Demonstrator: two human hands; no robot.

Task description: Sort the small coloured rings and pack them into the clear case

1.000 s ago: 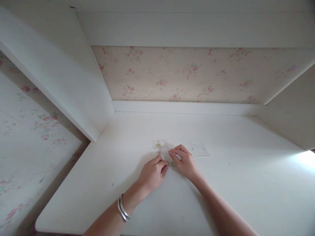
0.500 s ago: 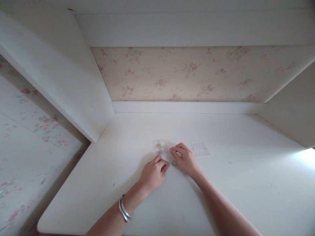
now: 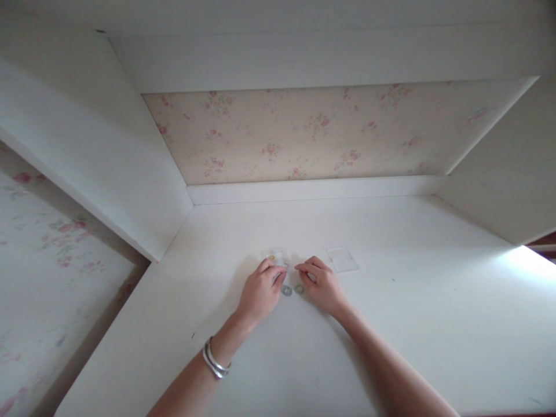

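A small clear plastic box [image 3: 280, 253] lies on the white tabletop, with a yellowish ring-like piece [image 3: 271, 258] inside it. My left hand [image 3: 259, 291] is at the box's near side, thumb and forefinger pinched together at its front right corner and covering part of it. What they grip is too small to make out. Just right of the box, my right hand [image 3: 321, 285] has its fingertips drawn together; anything between them is hidden. Between the hands, a grey-green ring [image 3: 286, 290] and a paler ring [image 3: 299, 289] lie flat on the table.
A clear square plastic lid [image 3: 343, 260] lies flat beyond my right hand. White panels rise at the left [image 3: 147, 191] and right, with a shelf overhead. Floral wallpaper [image 3: 278, 136] covers the back. A small dark mark [image 3: 193, 335] shows left of my left forearm.
My left hand has left the grey-green ring and moved forward to the box. My right fingertips have drawn slightly away from the box, to the right. The view has turned a little.
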